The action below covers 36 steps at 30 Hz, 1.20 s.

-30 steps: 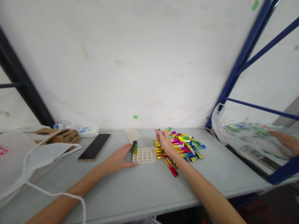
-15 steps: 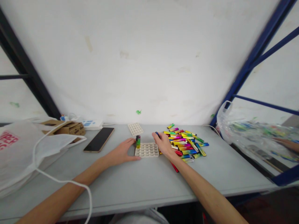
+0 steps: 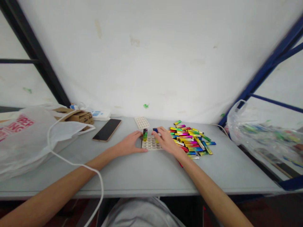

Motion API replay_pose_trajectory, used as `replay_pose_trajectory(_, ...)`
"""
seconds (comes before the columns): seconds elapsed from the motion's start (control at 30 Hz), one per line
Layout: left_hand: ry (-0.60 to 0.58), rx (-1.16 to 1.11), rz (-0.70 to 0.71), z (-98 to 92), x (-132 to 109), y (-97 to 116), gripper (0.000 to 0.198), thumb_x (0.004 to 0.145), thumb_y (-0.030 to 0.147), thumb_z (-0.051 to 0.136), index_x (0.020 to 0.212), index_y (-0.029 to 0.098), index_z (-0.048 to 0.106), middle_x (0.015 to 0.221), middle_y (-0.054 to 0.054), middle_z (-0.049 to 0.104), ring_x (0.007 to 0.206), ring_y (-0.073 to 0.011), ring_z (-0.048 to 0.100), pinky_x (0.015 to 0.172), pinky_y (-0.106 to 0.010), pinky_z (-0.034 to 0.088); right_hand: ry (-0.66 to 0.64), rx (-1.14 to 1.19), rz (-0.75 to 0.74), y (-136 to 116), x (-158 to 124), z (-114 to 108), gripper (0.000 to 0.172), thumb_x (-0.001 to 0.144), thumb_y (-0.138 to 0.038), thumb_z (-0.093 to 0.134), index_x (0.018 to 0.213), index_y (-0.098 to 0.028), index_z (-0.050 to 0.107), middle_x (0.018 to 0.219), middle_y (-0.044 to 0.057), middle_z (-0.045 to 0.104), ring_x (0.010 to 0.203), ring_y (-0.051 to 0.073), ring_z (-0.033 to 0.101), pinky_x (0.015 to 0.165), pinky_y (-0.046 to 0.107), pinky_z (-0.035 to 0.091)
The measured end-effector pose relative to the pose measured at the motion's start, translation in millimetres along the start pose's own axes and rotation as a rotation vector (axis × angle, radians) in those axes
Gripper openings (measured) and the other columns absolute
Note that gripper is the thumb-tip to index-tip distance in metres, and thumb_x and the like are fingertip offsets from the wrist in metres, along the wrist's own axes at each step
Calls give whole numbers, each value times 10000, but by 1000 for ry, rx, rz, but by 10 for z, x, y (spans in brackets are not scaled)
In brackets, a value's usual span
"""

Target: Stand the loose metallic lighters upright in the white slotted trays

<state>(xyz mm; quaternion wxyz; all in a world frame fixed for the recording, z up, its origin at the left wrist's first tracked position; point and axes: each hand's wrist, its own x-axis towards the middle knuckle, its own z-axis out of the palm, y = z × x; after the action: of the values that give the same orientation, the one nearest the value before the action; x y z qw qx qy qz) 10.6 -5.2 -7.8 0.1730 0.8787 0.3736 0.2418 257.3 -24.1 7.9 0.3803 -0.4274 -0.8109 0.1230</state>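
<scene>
The left hand (image 3: 129, 144), spread, brackets the left end of the pale tray (image 3: 147, 146), where one upright lighter (image 3: 145, 135) stands; the right hand (image 3: 164, 138) pinches a blue-topped lighter (image 3: 155, 130) over it. Many loose lighters (image 3: 190, 139) lie unplaced; a second tray (image 3: 141, 122) lies beyond.

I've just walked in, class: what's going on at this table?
A person's left hand rests by the left edge of a pale tray, beside an upright green lighter. The right hand holds a blue-topped lighter at the tray. More shiny lighters lie piled to the right; a second tray lies farther back.
</scene>
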Motion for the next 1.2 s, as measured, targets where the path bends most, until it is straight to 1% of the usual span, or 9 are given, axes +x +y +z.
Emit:
replay_pose_trajectory(0.07, 0, -2, -5, 9, 0, -5, 705, 740, 665, 825, 1231, 191, 647, 1283, -132, 692, 1215, -353, 651, 1089, -438, 499, -15, -98, -48, -18, 0, 1, 436, 1093, -500, 422, 821, -205, 593, 879, 76, 651, 823, 201, 589, 778, 313, 450)
replay_pose_trajectory(0.23, 2, -14, 3, 32, 2, -24, 736, 738, 643, 841, 1280, 194, 623, 1298, -136, 681, 1219, -358, 651, 1098, -448, 492, -110, -102, 39, -67, 8, 0, 401, 1082, -456, 504, 791, -199, 604, 694, 23, 656, 617, 167, 557, 652, 285, 391)
replay_pose_trajectory(0.4, 5, -22, 7, 8, 0, 21, 694, 729, 647, 841, 1217, 191, 651, 1232, -134, 700, 1183, -367, 661, 1072, -451, 507, -207, -34, 19, -86, 2, 60, 321, 1082, -394, 532, 864, -186, 641, 798, 39, 736, 708, 170, 642, 691, 263, 428)
replay_pose_trajectory(0.57, 2, -48, 12, -14, -4, 59, 678, 745, 629, 835, 1247, 211, 652, 1288, -119, 700, 1209, -374, 650, 1094, -455, 496, -232, -225, -35, -135, 34, 185, 255, 1082, -378, 542, 1015, -164, 664, 968, 111, 747, 904, 228, 691, 842, 324, 492)
replay_pose_trajectory(0.67, 2, -54, 28, -4, -1, 38, 702, 768, 623, 816, 1299, 199, 642, 1335, -122, 685, 1238, -384, 639, 1126, -459, 474, -250, -356, -90, -215, 104, 190, 311, 1080, -411, 533, 1139, -130, 655, 1085, 182, 731, 1040, 279, 692, 932, 391, 507)
replay_pose_trajectory(0.87, 1, -54, 22, 5, 26, -21, 725, 751, 623, 823, 1330, 233, 626, 1376, -133, 669, 1291, -385, 614, 1159, -490, 459, -406, -448, -115, -330, 235, 97, 376, 1084, -408, 534, 1259, -98, 655, 1137, 198, 761, 1039, 283, 738, 892, 365, 530)
replay_pose_trajectory(1.0, 12, -19, -11, -16, 27, -1, 676, 722, 651, 822, 1225, 226, 673, 1267, -123, 716, 1189, -396, 667, 1089, -486, 516, -415, -558, -24, -358, 222, 93, 393, 1060, -442, 570, 996, -108, 767, 964, 212, 788, 897, 305, 762, 808, 360, 516)
replay_pose_trajectory(1.1, 30, -7, -30, -27, 19, 17, 640, 712, 665, 821, 1169, 237, 687, 1235, -110, 730, 1156, -398, 680, 1047, -473, 546, -391, -387, -23, -275, 181, -32, 401, 1017, -514, 629, 895, -161, 778, 810, 125, 784, 757, 237, 736, 712, 291, 469)
replay_pose_trajectory(1.2, 31, 0, -34, -27, 16, 6, 648, 711, 678, 819, 1171, 244, 677, 1238, -112, 724, 1153, -392, 676, 1049, -479, 547, -277, -179, 60, -51, 144, -350, 442, 1051, -535, 554, 883, -191, 776, 639, 22, 724, 608, 161, 652, 660, 251, 421)
